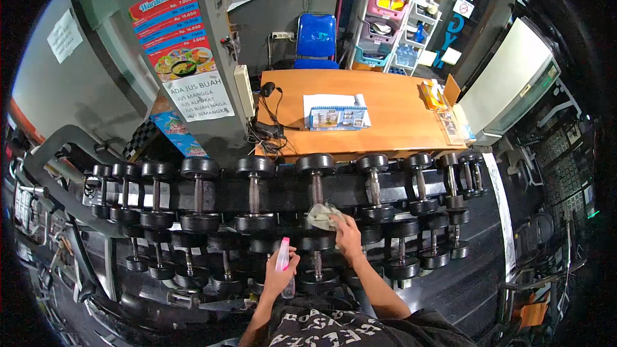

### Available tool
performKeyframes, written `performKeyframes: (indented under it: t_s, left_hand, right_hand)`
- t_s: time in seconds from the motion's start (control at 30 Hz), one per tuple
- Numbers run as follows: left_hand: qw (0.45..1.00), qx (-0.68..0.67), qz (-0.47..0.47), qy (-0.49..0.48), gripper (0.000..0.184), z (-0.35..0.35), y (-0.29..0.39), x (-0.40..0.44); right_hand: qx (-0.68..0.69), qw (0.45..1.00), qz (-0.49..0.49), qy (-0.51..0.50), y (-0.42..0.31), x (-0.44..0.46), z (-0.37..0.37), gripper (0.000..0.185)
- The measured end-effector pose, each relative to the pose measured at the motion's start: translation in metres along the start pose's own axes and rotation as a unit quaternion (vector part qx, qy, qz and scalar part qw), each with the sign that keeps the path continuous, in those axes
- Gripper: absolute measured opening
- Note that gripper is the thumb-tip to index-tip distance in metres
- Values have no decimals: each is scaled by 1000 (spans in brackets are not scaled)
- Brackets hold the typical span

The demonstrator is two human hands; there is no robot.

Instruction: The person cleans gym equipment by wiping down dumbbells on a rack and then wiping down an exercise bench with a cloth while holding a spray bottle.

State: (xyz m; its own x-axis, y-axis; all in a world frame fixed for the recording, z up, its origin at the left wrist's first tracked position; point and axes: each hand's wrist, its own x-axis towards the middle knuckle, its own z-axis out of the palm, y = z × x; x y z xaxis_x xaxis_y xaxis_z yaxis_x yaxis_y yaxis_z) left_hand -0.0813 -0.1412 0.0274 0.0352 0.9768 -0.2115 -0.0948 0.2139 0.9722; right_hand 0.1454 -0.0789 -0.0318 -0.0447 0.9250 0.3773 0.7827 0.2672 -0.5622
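Observation:
My left hand [277, 277] is wrapped round a clear spray bottle with a pink top [283, 254], held upright in front of my body. A crumpled pale cloth [321, 217] is gripped in my right hand [349, 239]. The cloth rests against the near end of a black dumbbell [317, 184] in the upper row and partly hides it. Other black dumbbells [254, 187] with metal handles stand side by side to the left and right. Below my hands, a lower row of dumbbells [226, 265] is partly covered by my arms.
Behind the rack stands an orange-brown desk [398, 99] with a desk calendar [337, 117] and tangled black cables [268, 135]. A blue chair [316, 37] is beyond it. Gym machine frames [71, 225] flank the left side; a white fridge [517, 74] stands at right.

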Motion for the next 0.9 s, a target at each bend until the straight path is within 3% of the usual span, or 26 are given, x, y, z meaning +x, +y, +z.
performKeyframes:
  t_s: [0.07,0.13,0.2,0.27,0.4,0.47,0.53,0.6,0.63,0.7,0.73,0.8,0.9]
  left_hand:
    - [1000,8,3,-6,23,3,2,3]
    - [1000,10,-2,-24,23,5,4,5]
    - [999,17,-3,-32,23,8,5,6]
    - [999,23,-3,-37,23,9,5,7]
    - [999,0,-7,-40,22,5,3,7]
    - [999,-7,-10,-36,21,1,1,5]
    - [1000,-8,-7,-27,21,-2,-2,5]
    - [999,-13,-9,-30,22,-3,-3,5]
    - [999,-18,-11,-31,22,-4,-4,5]
    - [1000,-1,3,-30,22,-5,-2,3]
    - [999,16,16,-30,23,-6,-1,3]
    - [999,17,19,-21,23,-8,2,0]
    - [1000,9,24,-7,23,-11,4,-6]
  right_hand:
    - [112,984,129,41,13,-3,5,35]
    - [132,978,150,67,35,-11,16,30]
    - [165,943,289,-2,47,-14,20,28]
    - [206,933,295,-6,50,-17,19,28]
    - [220,944,239,60,19,-7,8,24]
    - [39,999,5,9,1,5,-1,30]
    - [33,999,-41,-5,-12,19,2,34]
    - [-41,956,-268,-107,-29,30,12,25]
    - [-41,957,-268,-107,-38,31,26,25]
    - [-211,905,-284,-235,-56,34,61,23]
    - [-210,905,-288,-233,-60,35,74,23]
    - [-383,822,-306,-289,-66,34,101,25]
    - [-404,791,-289,-358,-62,25,137,24]
